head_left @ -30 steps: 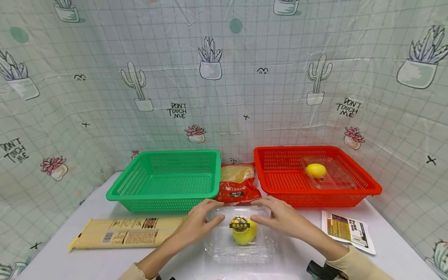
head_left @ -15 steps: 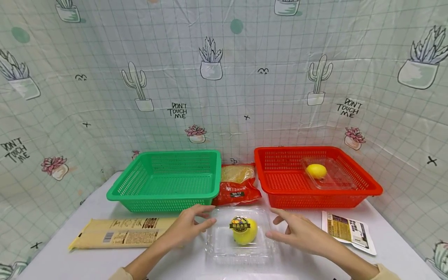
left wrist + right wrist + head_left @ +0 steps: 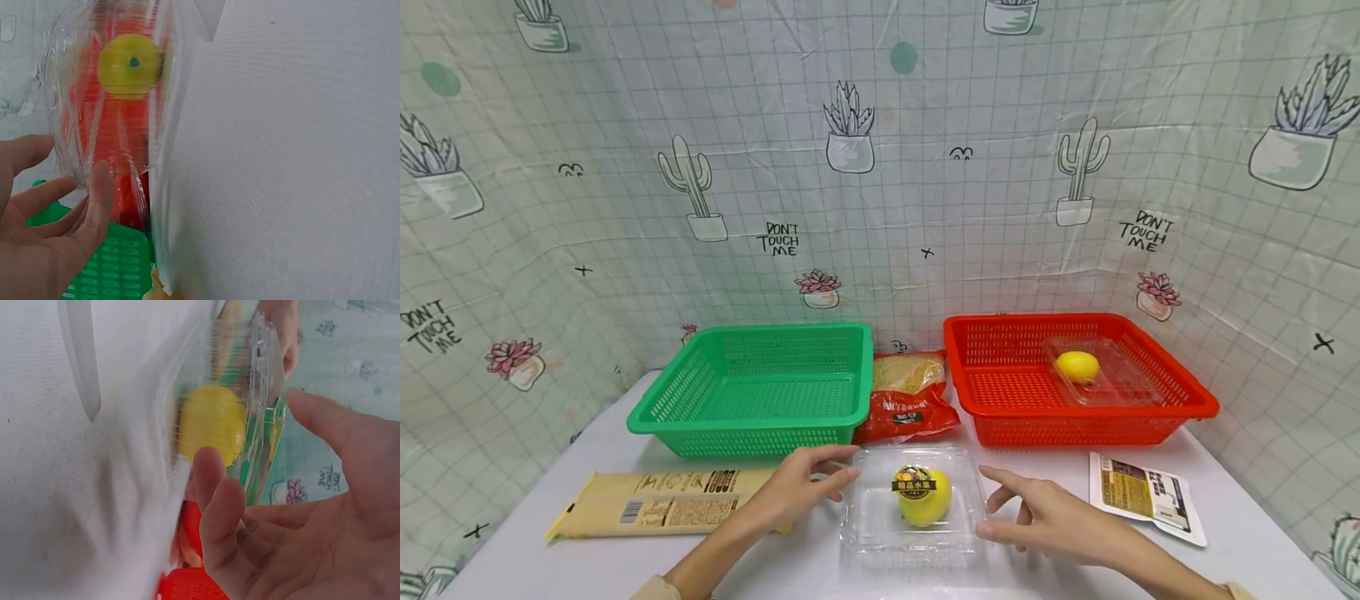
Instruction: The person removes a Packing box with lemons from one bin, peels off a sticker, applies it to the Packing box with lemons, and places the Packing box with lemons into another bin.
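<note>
A clear plastic clamshell box (image 3: 880,529) stands on the white table with its lid down. Inside it lies a lemon (image 3: 934,508), and a dark fruit label (image 3: 914,483) is on the lid. My left hand (image 3: 793,493) is at the box's left side, fingers loosely bent and fingertips right at the rim. On the opposite side, my right hand (image 3: 1041,518) has its thumb and fingers spread close beside the box wall. Neither hand grips anything. In the right wrist view, the right fingers (image 3: 219,512) overlap the box's lower part.
Behind the box stand a green basket (image 3: 752,421) at left and a red basket (image 3: 1000,425) holding another lemon (image 3: 1077,366) in a clear tray. A red food bag (image 3: 906,408) lies between them. A long beige packet (image 3: 662,504) is left, a white pouch (image 3: 1150,496) right.
Both hands have come off the top of the lid and moved outward, the left to the left and the right to the right. The box has stayed in place.
</note>
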Tool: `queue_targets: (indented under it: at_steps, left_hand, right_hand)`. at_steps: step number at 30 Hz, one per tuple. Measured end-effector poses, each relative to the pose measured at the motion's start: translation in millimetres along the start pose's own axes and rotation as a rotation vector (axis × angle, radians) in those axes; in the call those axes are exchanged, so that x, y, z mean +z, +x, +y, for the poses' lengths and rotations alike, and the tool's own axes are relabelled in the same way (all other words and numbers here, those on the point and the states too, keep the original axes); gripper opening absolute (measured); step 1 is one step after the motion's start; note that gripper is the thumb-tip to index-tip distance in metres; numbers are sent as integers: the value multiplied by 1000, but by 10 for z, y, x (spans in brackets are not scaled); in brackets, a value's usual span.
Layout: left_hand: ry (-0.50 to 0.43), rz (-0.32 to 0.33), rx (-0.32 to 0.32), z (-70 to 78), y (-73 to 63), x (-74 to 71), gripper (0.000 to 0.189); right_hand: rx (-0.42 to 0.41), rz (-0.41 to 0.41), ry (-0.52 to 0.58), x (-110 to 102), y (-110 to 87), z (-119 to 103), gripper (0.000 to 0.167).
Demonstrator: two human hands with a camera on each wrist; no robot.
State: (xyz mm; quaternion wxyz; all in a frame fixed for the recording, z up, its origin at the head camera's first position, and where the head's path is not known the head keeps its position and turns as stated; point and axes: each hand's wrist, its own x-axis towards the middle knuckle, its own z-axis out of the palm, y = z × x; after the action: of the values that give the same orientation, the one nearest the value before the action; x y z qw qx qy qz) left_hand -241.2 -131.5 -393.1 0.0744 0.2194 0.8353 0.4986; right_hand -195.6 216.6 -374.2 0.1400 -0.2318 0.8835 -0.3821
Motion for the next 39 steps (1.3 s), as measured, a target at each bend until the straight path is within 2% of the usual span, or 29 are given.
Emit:
queue_targets:
  at_steps: [10,17,26,32,39]
  left_hand:
    - [-9,-5,-3,-13,7,5,51]
    - [-11,-7,-1,-15,9,2,50]
    - [-6,-27,7,24,24,-29,48]
    - [15,-24,15,53,34,-38,46]
    - [-4,-17,22,103,8,-46,45]
  right_hand:
    - [-74,0,-26,20,-5,24,89]
    - [-66,-5,-33,19,23,10,91]
    - [-98,-11,-14,5,50,6,90]
    - [-104,-10,9,-11,35,-1,87]
    - [-148,-8,18,-92,-14,-40,84]
